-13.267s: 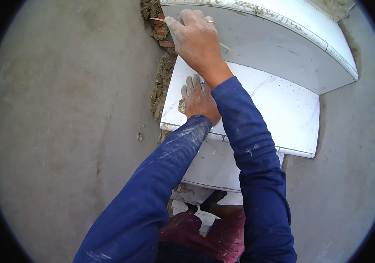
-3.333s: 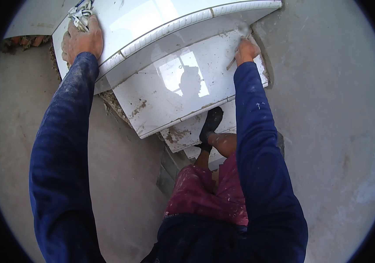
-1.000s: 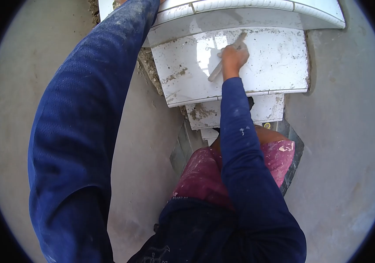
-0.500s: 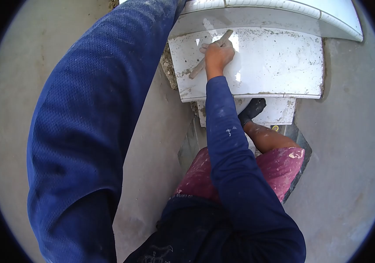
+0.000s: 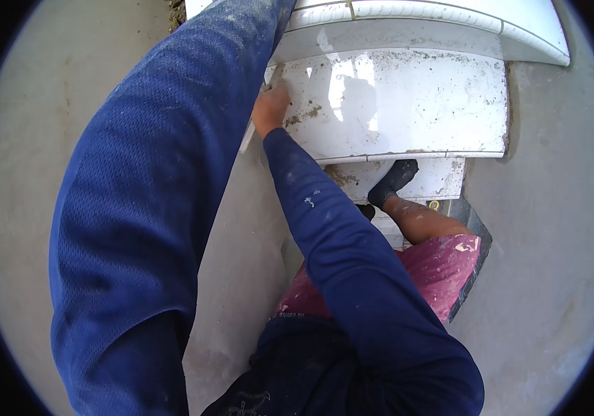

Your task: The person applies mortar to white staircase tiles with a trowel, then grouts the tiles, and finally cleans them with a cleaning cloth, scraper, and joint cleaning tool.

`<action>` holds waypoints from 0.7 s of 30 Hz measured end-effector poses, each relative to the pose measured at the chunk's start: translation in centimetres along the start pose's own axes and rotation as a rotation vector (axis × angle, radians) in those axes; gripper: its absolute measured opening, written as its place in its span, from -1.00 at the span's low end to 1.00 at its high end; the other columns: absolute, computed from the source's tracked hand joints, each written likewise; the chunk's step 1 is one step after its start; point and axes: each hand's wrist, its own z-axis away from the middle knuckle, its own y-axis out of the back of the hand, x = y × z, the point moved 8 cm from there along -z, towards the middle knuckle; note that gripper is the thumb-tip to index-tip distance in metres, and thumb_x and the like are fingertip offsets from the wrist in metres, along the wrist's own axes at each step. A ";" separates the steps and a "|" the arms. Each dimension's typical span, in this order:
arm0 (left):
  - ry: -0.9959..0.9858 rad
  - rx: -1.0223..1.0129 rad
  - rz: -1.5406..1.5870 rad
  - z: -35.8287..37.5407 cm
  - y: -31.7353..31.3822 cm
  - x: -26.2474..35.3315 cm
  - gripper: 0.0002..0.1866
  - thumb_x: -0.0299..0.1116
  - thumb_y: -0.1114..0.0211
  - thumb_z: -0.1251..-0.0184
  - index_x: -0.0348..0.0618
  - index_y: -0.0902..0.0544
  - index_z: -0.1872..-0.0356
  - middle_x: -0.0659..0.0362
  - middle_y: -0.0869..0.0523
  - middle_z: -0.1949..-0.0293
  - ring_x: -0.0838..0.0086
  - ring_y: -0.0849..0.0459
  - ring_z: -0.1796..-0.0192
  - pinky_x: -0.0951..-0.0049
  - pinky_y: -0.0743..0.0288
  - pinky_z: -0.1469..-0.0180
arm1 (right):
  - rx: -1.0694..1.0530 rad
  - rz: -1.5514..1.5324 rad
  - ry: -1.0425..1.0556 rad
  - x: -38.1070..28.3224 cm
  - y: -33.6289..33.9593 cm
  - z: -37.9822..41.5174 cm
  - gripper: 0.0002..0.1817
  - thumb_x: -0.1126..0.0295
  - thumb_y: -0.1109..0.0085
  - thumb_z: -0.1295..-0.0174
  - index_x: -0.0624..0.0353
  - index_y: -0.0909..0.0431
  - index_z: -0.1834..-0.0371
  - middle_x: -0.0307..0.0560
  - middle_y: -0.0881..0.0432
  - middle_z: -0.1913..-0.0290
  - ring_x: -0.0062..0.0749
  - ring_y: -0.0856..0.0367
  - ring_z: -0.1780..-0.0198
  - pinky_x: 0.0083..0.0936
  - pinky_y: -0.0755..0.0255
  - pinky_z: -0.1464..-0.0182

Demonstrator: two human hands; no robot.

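Observation:
My right hand [image 5: 271, 107] is closed around a narrow, flat, wood-coloured strip [image 5: 247, 139]. It is at the left end of a white stair tread [image 5: 422, 104], which is speckled with grey-brown mortar. The strip's lower end juts out below the hand, beside the tread's edge; my left sleeve hides part of it. My left arm, in a dusty blue sleeve [image 5: 151, 173], reaches up past the top edge of the view, and the left hand itself is out of sight. A brown smear of mortar [image 5: 304, 116] lies on the tread just right of my right hand.
Above rises another white step [image 5: 442, 14] with a rounded, patterned nosing. My foot in a dark sock [image 5: 395, 182] rests on the lower white step [image 5: 442, 180]. Grey plastered walls [image 5: 560, 243] flank the stairs on both sides. Crumbly mortar [image 5: 177, 14] shows at upper left.
My right hand has moved left with the strip, from the tread's middle-left to its left edge. More of the lower step and a second dark foot now show. The left arm has barely shifted.

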 end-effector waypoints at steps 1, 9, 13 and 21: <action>-0.015 0.036 -0.003 -0.3 -0.3 -0.1 -0.27 0.14 -0.06 -0.36 -0.16 -0.38 -0.42 -0.14 -0.50 -0.28 0.01 -0.37 -0.39 -0.01 -0.12 -0.45 | -0.113 0.037 0.063 0.9 -2.4 0.1 -0.79 0.49 -0.17 -0.11 0.51 -0.55 0.33 0.44 -0.64 0.32 0.37 -0.65 0.18 0.04 -0.46 0.08; -0.014 0.054 -0.033 -0.1 -0.7 -0.1 -0.26 0.14 -0.06 -0.37 -0.16 -0.38 -0.42 -0.15 -0.51 -0.27 -0.02 -0.38 -0.39 -0.03 -0.13 -0.44 | -0.051 0.124 0.006 1.0 -0.2 0.8 -0.71 0.38 -0.18 -0.09 0.49 -0.56 0.30 0.45 -0.63 0.24 0.30 -0.63 0.07 -0.02 -0.45 -0.07; -0.033 -0.019 -0.049 -1.7 -2.3 -1.1 -0.16 0.27 -0.01 -0.33 -0.11 -0.31 -0.48 -0.18 -0.44 -0.35 -0.05 -0.35 -0.42 -0.08 -0.11 -0.45 | -0.203 0.238 0.150 -3.0 6.6 -1.5 -0.73 0.50 -0.09 -0.10 0.46 -0.60 0.18 0.41 -0.63 0.28 0.23 -0.63 0.15 -0.04 -0.50 0.02; -0.052 -0.013 -0.088 -3.5 -4.3 -2.8 -0.02 0.44 0.06 -0.27 -0.06 -0.23 -0.55 -0.17 -0.35 -0.46 -0.03 -0.26 -0.52 -0.10 -0.01 -0.50 | 0.692 0.890 0.336 -6.4 45.6 -15.9 -0.65 0.44 -0.16 -0.16 0.24 -0.75 0.00 0.31 -0.65 0.29 0.18 -0.66 0.18 -0.10 -0.51 0.07</action>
